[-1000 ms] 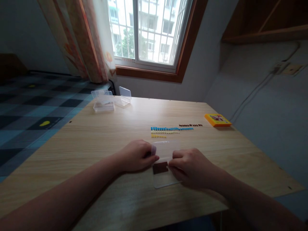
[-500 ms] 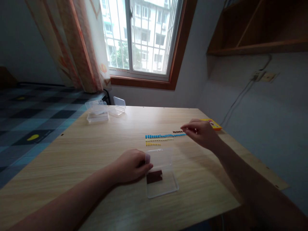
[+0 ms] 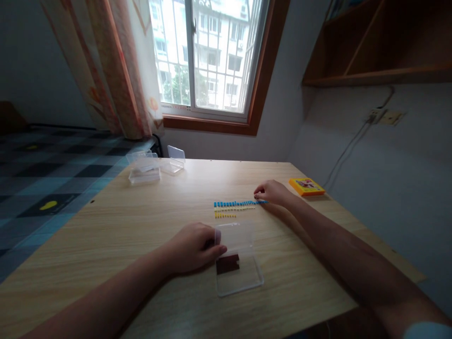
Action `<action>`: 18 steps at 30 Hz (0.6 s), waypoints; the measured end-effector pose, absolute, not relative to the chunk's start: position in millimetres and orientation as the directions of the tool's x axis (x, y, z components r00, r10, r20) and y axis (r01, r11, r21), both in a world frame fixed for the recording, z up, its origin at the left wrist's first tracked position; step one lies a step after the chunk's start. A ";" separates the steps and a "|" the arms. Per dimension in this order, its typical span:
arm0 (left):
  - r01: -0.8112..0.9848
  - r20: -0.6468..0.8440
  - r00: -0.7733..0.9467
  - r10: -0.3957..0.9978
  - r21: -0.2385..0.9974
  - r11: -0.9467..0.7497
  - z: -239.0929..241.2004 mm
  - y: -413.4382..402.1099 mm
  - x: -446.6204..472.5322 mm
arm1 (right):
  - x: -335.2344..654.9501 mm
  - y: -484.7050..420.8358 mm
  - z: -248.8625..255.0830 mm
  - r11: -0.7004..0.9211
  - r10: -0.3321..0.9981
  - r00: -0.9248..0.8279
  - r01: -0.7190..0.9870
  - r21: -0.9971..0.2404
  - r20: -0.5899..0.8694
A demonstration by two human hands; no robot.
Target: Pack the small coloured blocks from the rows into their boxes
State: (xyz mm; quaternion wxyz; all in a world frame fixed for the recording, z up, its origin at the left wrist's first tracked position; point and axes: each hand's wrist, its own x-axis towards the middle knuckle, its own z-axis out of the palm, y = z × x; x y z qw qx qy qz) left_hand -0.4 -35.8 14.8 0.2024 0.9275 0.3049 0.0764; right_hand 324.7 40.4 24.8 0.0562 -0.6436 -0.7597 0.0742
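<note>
Box (image 3: 250, 277) | left edge in left grip (image 3: 197, 247) | brown block (image 3: 228, 264) inside, near grip

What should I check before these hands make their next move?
1. Clear box open: ok, its lid is swung away from the base.
2. Box steadied: ok, the left hand grips its left edge, thumb showing in front.
3. Brown pieces inside the box: ok, grouped at its left side.
4. Right hand holding a piece: cannot tell, only a tiny dark spot shows at the fingertips.
5. Blue row clear of the right hand: not ok, its right end lies close under that hand.
6. Orange-yellow case out of the way: ok, it lies to the right of the right hand.
</note>
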 end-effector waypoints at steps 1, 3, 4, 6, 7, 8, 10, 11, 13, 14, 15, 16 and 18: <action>0.532 0.024 0.802 0.597 0.425 -0.732 14.4 -35.8 -0.6 | 323.2 41.3 24.3 0.154 0.987 -0.161 0.972 -0.177 -0.028; 0.526 0.037 0.801 0.597 0.432 -0.733 13.5 -35.8 -0.7 | 320.9 43.1 23.1 0.144 0.986 -0.154 0.976 -0.162 -0.055; 0.523 0.042 0.801 0.597 0.435 -0.733 13.1 -35.8 -0.8 | 319.9 44.1 22.4 0.140 0.986 -0.152 0.978 -0.156 -0.065; 0.520 0.047 0.802 0.596 0.438 -0.734 12.5 -35.8 -0.8 | 318.4 46.4 20.6 0.136 0.986 -0.149 0.979 -0.150 -0.078; 0.521 0.045 0.801 0.597 0.438 -0.732 12.5 -35.8 -0.7 | 317.8 48.0 19.6 0.135 0.986 -0.149 0.979 -0.151 -0.080; 0.522 0.043 0.801 0.597 0.438 -0.732 12.6 -35.7 -0.5 | 317.1 49.9 18.6 0.134 0.986 -0.148 0.979 -0.154 -0.079; 0.520 0.040 0.803 0.594 0.439 -0.733 13.1 -35.7 -0.2 | 315.3 54.1 17.4 0.133 0.987 -0.146 0.977 -0.164 -0.069; 0.520 0.038 0.805 0.593 0.438 -0.734 13.4 -35.6 0.0 | 314.0 56.1 17.5 0.132 0.988 -0.144 0.976 -0.172 -0.060; 0.517 0.036 0.808 0.588 0.435 -0.737 13.5 -35.6 0.1 | 311.0 58.0 20.0 0.132 0.990 -0.141 0.972 -0.192 -0.030; 0.518 0.035 0.809 0.587 0.432 -0.739 13.4 -35.6 0.0 | 309.4 57.2 22.8 0.137 0.990 -0.141 0.969 -0.206 -0.006; 0.519 0.034 0.808 0.588 0.429 -0.739 13.1 -35.6 -0.1 | 308.1 54.7 26.7 0.145 0.989 -0.143 0.964 -0.222 0.024; 0.521 0.035 0.807 0.589 0.427 -0.739 12.8 -35.6 -0.3 | 307.2 50.1 31.6 0.158 0.987 -0.148 0.958 -0.240 0.062; 0.519 0.040 0.807 0.589 0.427 -0.740 12.1 -35.7 -0.6 | 307.2 34.2 44.2 0.198 0.976 -0.162 0.939 -0.281 0.146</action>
